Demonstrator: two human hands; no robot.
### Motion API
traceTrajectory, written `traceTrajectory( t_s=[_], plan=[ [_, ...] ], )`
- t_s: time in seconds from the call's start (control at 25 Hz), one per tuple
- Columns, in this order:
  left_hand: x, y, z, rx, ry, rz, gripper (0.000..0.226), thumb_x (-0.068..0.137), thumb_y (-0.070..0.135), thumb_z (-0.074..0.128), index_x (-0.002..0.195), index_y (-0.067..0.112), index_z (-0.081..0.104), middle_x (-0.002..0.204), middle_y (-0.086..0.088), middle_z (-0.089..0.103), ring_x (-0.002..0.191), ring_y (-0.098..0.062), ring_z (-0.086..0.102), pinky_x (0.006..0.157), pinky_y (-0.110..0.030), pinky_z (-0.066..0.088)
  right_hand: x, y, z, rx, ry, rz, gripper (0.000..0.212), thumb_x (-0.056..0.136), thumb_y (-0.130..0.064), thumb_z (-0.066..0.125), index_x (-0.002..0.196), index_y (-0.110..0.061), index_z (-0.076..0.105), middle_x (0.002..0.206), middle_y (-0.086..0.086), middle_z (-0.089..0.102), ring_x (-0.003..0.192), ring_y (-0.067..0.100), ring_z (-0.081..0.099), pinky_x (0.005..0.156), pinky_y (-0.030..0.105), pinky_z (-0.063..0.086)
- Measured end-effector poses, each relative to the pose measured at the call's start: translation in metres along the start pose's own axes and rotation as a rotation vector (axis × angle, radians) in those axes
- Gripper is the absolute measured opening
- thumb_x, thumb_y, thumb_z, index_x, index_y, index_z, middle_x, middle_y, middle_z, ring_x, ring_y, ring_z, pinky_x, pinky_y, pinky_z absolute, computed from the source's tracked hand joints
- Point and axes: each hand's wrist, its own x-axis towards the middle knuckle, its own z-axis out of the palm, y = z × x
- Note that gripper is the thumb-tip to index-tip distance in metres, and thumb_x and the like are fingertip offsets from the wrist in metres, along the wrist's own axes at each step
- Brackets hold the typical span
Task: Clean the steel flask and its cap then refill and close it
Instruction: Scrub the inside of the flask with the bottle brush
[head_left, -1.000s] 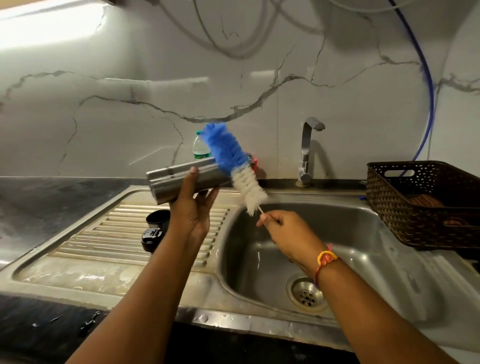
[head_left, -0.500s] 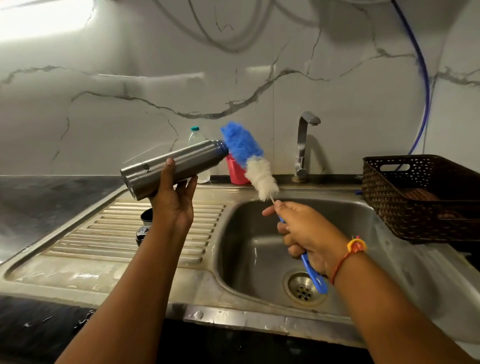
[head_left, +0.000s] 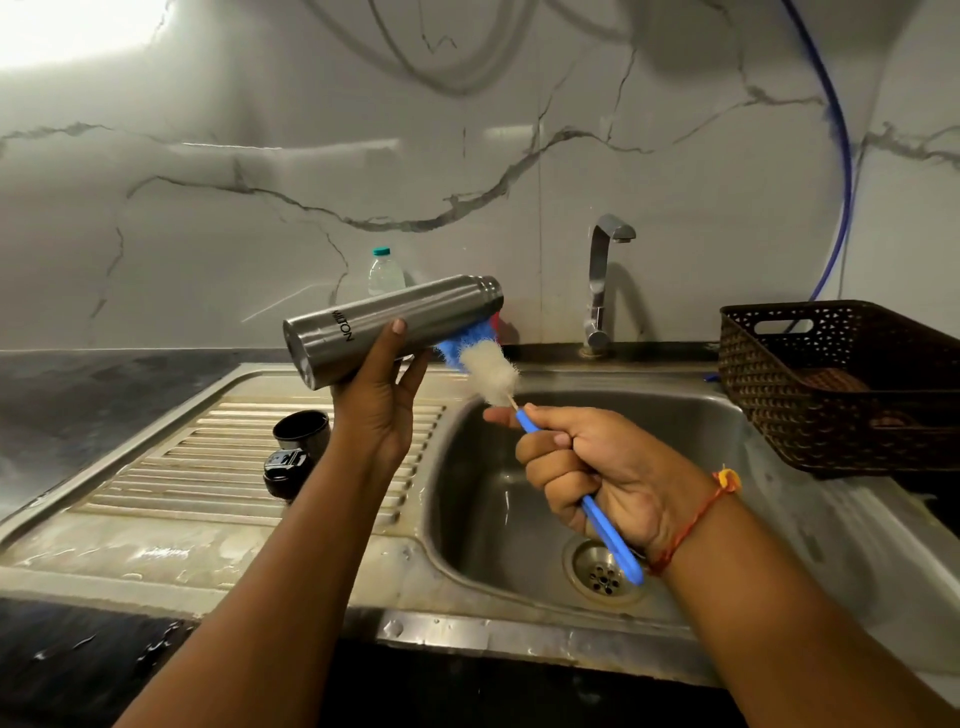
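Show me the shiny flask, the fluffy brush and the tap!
steel flask (head_left: 431, 312), head view, on its steel side.
brush (head_left: 489, 371), head view, on its white bristles.
tap (head_left: 597, 283), head view, on its upright pipe.

A dark brown perforated basket (head_left: 779, 395) stands at 3 o'clock, a blue hose (head_left: 850, 166) runs down the marble wall (head_left: 208, 234) at 1 o'clock, a clear teal-capped bottle (head_left: 385, 275) stands at 12 o'clock, and the dark counter (head_left: 78, 395) lies at 9 o'clock.

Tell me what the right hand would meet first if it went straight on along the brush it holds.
The brush in the right hand would probably meet the steel flask near its mouth; blue bristles are partly hidden behind it. Depth is unclear.
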Motion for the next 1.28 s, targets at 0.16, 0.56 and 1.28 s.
traceTrajectory(
  t_s=[0.16,0.56,1.28],
  plan=[
    [0.011,0.009,-0.013,-0.047,0.039,0.049,0.05,0.087,0.005,0.074,0.129,0.021,0.055,0.138,-0.01,0.063,0.126,-0.027,0.063,0.097,-0.047,0.057,-0.004,-0.003,-0.002,0.04,-0.122,0.032,0.037,0.094,-0.025,0.05,0.126,-0.009,0.06,0.055,-0.008,0.028,0.043,0.0,0.017,0.034,0.009,0.018],
    [0.009,0.009,-0.017,0.023,-0.02,0.056,0.06,0.088,0.004,0.073,0.142,0.016,0.049,0.141,-0.013,0.061,0.126,-0.027,0.063,0.098,-0.048,0.057,0.0,-0.004,-0.007,0.078,-0.194,0.044,0.034,0.095,-0.023,0.053,0.123,-0.006,0.062,0.053,-0.007,0.033,0.043,0.0,0.02,0.033,0.009,0.021],
    [0.004,0.01,-0.013,-0.055,0.052,-0.019,0.041,0.089,0.007,0.072,0.123,0.026,0.058,0.135,-0.008,0.063,0.125,-0.029,0.063,0.098,-0.053,0.055,0.019,0.002,-0.013,-0.353,0.488,-0.298,0.029,0.103,-0.018,0.036,0.112,-0.009,0.061,0.054,-0.005,0.036,0.035,0.002,0.024,0.031,0.016,0.018]
  ],
)
